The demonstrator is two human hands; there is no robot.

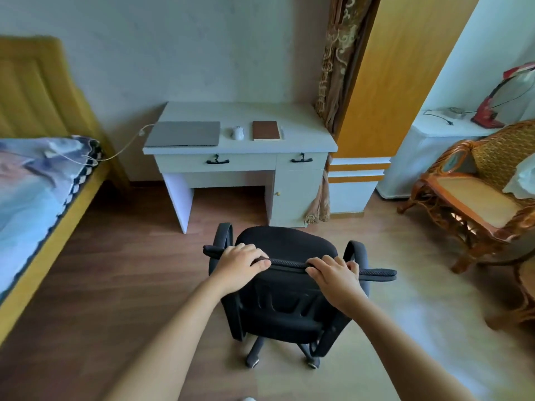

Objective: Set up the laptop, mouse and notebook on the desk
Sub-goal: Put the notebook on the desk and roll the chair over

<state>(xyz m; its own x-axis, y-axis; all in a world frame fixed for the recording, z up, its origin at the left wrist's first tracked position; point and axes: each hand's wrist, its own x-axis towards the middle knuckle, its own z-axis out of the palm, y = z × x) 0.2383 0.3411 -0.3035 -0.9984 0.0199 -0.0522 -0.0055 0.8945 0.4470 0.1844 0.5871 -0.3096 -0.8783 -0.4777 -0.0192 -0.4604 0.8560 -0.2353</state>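
Observation:
A closed grey laptop lies on the left of the white desk, with a cable running off its left side. To its right sit a white mouse and a closed brown notebook, with a pale pen beside the notebook. In front of the desk stands a black office chair. My left hand and my right hand both grip the top edge of its backrest.
A bed with a yellow frame and blue bedding fills the left. A wicker armchair stands at the right, with a white cabinet and a red object behind it. A curtain and a yellow-and-white wardrobe stand right of the desk. The floor is wood.

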